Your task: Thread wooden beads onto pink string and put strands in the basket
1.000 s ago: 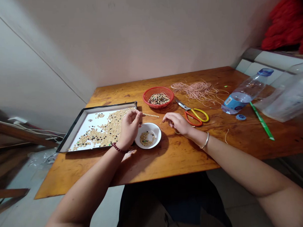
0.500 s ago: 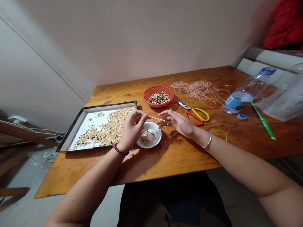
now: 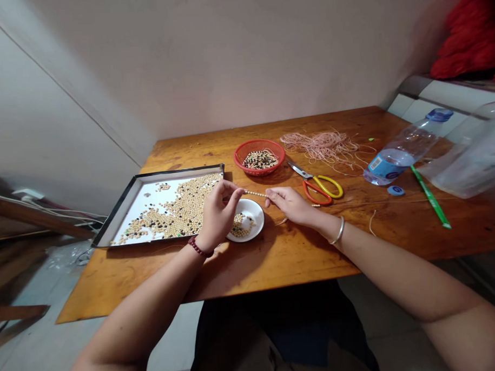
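A short strand of pale beads [image 3: 256,194] spans the gap between my hands. My left hand [image 3: 220,214] pinches its near end above the edge of a white saucer [image 3: 253,218], and my right hand [image 3: 289,204] holds its far end between its fingertips. The saucer holds a small heap of pale and dark beads [image 3: 243,226], partly hidden behind my left hand. A thin thread seems to run on past my right hand, though it is hard to follow.
A black-rimmed tray [image 3: 118,209] of scattered beads lies left, and a red basket [image 3: 281,157] of beads stands behind. Orange-and-yellow scissors [image 3: 318,188], pink thread [image 3: 319,146], a water bottle [image 3: 404,153], a green stick [image 3: 431,197] and a plastic bag [image 3: 466,161] lie right on the wooden table [image 3: 314,248].
My hands have drawn closer together, and my right hand has come to the far end of the strand. My left hand has shifted right, covering more of the saucer.
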A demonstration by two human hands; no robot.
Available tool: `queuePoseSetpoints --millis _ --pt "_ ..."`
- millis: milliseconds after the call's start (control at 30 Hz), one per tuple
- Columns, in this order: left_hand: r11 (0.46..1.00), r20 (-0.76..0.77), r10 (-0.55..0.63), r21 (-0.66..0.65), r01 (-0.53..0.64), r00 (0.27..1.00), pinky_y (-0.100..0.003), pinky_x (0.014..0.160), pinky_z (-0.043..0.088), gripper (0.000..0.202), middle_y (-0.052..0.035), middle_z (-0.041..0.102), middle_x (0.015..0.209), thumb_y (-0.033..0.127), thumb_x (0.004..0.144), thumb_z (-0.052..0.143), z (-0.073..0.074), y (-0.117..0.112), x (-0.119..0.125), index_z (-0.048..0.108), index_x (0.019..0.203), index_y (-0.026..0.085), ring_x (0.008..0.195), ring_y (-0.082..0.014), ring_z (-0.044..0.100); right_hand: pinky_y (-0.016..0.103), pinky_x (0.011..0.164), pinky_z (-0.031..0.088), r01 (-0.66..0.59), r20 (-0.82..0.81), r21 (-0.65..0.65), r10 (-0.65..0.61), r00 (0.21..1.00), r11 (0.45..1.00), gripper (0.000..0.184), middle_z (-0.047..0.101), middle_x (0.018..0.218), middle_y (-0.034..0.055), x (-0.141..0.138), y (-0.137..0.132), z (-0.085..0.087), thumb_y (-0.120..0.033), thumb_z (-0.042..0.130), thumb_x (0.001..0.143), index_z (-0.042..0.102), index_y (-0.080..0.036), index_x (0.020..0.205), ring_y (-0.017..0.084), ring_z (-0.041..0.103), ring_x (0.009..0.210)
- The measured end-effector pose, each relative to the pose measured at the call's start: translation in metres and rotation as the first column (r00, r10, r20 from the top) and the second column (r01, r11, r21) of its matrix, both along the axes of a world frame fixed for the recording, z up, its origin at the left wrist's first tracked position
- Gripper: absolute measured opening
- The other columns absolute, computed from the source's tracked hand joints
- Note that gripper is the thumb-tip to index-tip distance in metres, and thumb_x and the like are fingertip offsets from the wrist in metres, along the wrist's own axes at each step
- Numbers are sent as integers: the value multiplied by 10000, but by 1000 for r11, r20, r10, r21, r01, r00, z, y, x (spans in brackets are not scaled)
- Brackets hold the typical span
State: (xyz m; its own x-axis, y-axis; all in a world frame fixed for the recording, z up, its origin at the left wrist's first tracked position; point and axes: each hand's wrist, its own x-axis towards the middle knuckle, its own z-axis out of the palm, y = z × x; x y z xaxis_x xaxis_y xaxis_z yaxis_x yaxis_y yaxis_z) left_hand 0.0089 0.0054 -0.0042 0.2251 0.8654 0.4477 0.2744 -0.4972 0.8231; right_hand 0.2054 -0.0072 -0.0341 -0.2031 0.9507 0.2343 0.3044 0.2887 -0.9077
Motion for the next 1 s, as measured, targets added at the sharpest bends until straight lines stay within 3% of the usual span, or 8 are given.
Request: queuePoseSetpoints --millis 200,300,400,500,567,667,733,1000 --pt "996 64 90 3 -90 994 -216 545 433 217 -25 602 760 400 874 565 1 7 -5 509 834 193 666 -117 575 252 566 379 47 -95 -88 -56 994 995 385 553 622 20 3 6 -4 -419 402 867 556 -166 621 121 473 563" --pt "1000 55 22 -19 -21 998 -237 599 467 212 -34 613 791 392 879 558 2 6 -5 504 836 193 700 -124 590 281 693 452 41 -143 -94 -54 988 995 356 669 813 69 4 4 3 -350 383 868 642 -159 716 164 588 759" --pt "994 18 -96 -53 97 995 -249 639 483 203 -38 612 814 383 876 563 1 1 -2 509 841 190 752 -137 611 315 812 462 -58 -237 -81 37 971 995 401 685 927 85 3 -2 12 -426 383 901 678 -162 837 194 604 923" --pt "984 -48 -169 -59 166 984 -235 603 476 198 -35 607 813 382 861 581 0 -4 0 532 855 190 748 -140 606 300 697 480 -289 -360 -199 204 910 937 517 667 829 73 2 -8 15 -566 347 908 650 -153 981 158 608 711" --pt "988 -103 -155 -31 152 983 -232 586 473 202 -33 609 806 387 854 587 0 -6 1 553 849 188 727 -137 596 246 523 415 -361 -392 -282 237 889 889 539 602 692 13 1 -9 13 -605 350 897 606 -163 1071 101 489 500" --pt "995 -159 -95 28 101 983 -228 583 464 210 -28 624 779 391 850 593 1 -5 0 582 818 183 699 -130 588 209 425 245 -297 -312 -278 206 927 913 487 415 539 -63 -2 -8 8 -602 465 855 616 -154 968 64 294 426" --pt "996 -167 -56 56 66 984 -226 586 456 206 -30 642 779 385 849 597 2 -4 0 596 811 182 693 -127 590 216 425 198 -225 -242 -239 166 956 945 500 347 505 -70 -3 -6 4 -625 497 822 613 -140 796 65 267 439" --pt "998 -161 -22 62 32 987 -243 640 462 176 -52 670 878 356 879 560 -3 -5 3 586 837 188 811 -154 616 229 430 224 -42 -107 -248 16 994 968 650 360 444 -44 -2 0 -3 -761 355 788 511 -170 567 80 316 411"
